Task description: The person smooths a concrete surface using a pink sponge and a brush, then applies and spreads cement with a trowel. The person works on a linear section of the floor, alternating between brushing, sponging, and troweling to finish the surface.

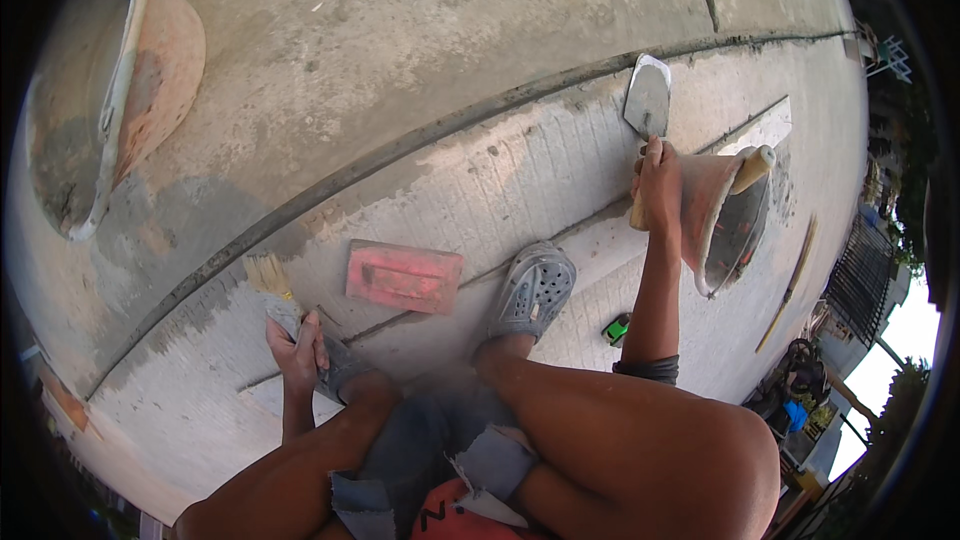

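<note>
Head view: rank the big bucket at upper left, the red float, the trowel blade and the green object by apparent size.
1. big bucket, though the lens rim distorts it
2. red float
3. trowel blade
4. green object

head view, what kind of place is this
Likely an outdoor building site where fresh cement is being finished. The right hand holds a trowel, the left hand a brush, beside a mortar bucket.

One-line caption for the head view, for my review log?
Crouched on fresh cement, left hand grips a brush, right hand a trowel beside a bucket; a red float lies between.
</note>
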The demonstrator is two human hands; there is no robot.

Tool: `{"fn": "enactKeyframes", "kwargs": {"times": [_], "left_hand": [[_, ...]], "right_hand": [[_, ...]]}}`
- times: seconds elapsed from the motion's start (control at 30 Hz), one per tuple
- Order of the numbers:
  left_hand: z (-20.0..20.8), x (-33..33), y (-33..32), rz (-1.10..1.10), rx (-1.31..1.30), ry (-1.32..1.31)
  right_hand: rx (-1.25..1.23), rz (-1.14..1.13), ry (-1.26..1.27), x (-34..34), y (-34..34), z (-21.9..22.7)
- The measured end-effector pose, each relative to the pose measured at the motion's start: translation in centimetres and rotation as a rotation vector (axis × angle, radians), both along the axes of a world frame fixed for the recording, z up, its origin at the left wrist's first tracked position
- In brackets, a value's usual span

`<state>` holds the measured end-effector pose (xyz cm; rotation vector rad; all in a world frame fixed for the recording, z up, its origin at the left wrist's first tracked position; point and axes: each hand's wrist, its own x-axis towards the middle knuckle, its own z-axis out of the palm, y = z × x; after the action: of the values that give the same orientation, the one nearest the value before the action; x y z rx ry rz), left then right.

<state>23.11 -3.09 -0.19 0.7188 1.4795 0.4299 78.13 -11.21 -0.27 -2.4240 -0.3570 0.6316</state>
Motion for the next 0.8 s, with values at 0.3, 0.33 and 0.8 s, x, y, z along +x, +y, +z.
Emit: {"fn": "enactKeyframes", "kwargs": {"times": [0.3, 0.33, 0.8], "left_hand": [[-0.1, -0.1, 0.0, 0.001, 0.007, -0.009], [-0.2, -0.3, -0.1, -0.001, 0.006, -0.008], [-0.1, -0.2, 0.0, -0.002, 0.006, -0.006]], "right_hand": [[-0.134, 0.082, -0.023, -3.7, -2.0, 1.1], [-0.124, 0.074, 0.000, -4.7, -2.4, 1.4], [0.004, -0.056, -0.017, -1.2, -0.3, 0.0]]}}
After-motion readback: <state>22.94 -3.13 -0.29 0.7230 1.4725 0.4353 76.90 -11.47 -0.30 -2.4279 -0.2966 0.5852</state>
